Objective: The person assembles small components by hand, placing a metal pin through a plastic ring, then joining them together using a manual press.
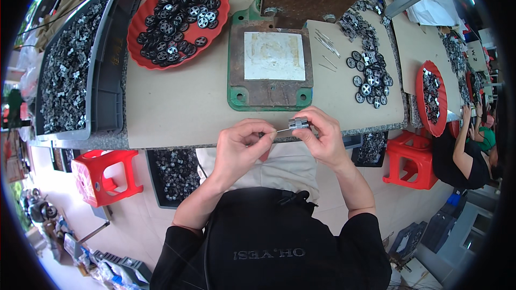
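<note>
Near side of the green press base (263, 100): your left hand (244, 142) pinches a thin rod (282, 130); your right hand (323, 135) pinches a grey block (298, 123). Step, apparently: threading rod into block. Next likely needs straight alignment.

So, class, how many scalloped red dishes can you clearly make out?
2: one dish at upper left, piled with black wheels; another dish at right, filled with small grey parts. More may be hidden.
</note>
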### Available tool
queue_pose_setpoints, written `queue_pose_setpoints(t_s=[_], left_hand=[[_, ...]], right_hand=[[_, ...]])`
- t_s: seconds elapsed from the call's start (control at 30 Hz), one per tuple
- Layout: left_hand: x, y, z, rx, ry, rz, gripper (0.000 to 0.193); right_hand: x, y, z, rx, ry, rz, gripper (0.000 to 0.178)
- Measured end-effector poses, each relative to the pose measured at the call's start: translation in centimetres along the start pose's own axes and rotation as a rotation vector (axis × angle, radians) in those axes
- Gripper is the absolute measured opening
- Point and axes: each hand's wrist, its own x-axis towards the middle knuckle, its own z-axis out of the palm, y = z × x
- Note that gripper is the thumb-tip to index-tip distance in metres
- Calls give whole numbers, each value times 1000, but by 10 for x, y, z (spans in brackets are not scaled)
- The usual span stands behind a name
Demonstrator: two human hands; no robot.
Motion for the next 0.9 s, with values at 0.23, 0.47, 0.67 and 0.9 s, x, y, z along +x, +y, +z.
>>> queue_pose_setpoints(t_s=[0.23,0.47,0.67,0.9], left_hand=[[3,-3,1,387,77,328,8],[2,4,0,150,-23,14,8],[6,7,-1,14,-61,-182,9],[6,-6,-5,-53,-19,-196,9]], right_hand=[[6,-6,0,-192,9,-195,16],[5,-5,-1,18,-104,280,16],[7,4,2,-150,-60,-206,14],[0,13,7,70,-18,97,17]])
